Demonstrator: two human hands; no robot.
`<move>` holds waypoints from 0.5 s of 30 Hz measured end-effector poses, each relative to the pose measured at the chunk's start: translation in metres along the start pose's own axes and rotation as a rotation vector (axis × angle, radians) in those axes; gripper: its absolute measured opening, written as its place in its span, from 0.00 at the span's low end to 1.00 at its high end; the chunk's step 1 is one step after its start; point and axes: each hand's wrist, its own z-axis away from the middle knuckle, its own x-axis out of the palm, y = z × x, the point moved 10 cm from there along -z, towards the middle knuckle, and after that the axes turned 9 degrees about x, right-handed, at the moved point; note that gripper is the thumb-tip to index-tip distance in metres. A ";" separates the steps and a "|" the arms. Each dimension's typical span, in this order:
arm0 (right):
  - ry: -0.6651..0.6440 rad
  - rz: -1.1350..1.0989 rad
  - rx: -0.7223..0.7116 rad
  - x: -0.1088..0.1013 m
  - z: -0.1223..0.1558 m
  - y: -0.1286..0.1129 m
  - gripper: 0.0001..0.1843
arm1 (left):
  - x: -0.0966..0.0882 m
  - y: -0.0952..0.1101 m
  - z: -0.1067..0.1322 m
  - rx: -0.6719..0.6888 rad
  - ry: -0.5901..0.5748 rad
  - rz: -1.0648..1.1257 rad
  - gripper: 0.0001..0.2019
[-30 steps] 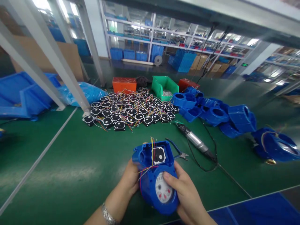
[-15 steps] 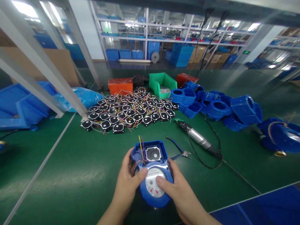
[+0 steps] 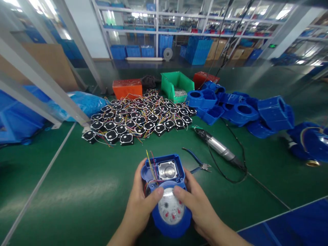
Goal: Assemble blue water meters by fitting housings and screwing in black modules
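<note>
Both my hands grip a blue water meter (image 3: 171, 225) with a white dial and red pointers. My left hand (image 3: 142, 194) wraps its left side, thumb at the dial's upper edge. On the opposite side my right hand (image 3: 196, 196) holds it, thumb on the dial's upper right. Above the dial is an open blue housing with a square module (image 3: 167, 170) in it. Yellow and red wires (image 3: 150, 164) stick up from its left part. Diagonal cutters (image 3: 198, 162) lie on the green surface just beyond my right hand.
Many black wired modules (image 3: 126, 138) lie spread across the green mat. Behind them stand a green bin (image 3: 176, 83) of small metal parts and an orange box (image 3: 127, 89). To the right are a corded electric screwdriver (image 3: 221, 149), piled blue housings (image 3: 242, 114) and another meter (image 3: 311, 143).
The water meter has tilted a little towards me, and its dial shows more fully. My right thumb has shifted up towards the dial's edge. The camera view has moved slightly.
</note>
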 end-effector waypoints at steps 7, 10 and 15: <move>0.044 -0.058 0.110 0.002 0.010 0.008 0.33 | -0.008 -0.017 0.006 -0.047 0.083 0.029 0.38; 0.035 -0.080 0.167 0.004 0.015 0.018 0.32 | -0.015 -0.034 0.013 -0.148 0.121 0.019 0.36; 0.169 -0.239 0.148 -0.019 0.005 0.033 0.30 | -0.030 -0.044 0.005 -0.153 0.154 -0.173 0.36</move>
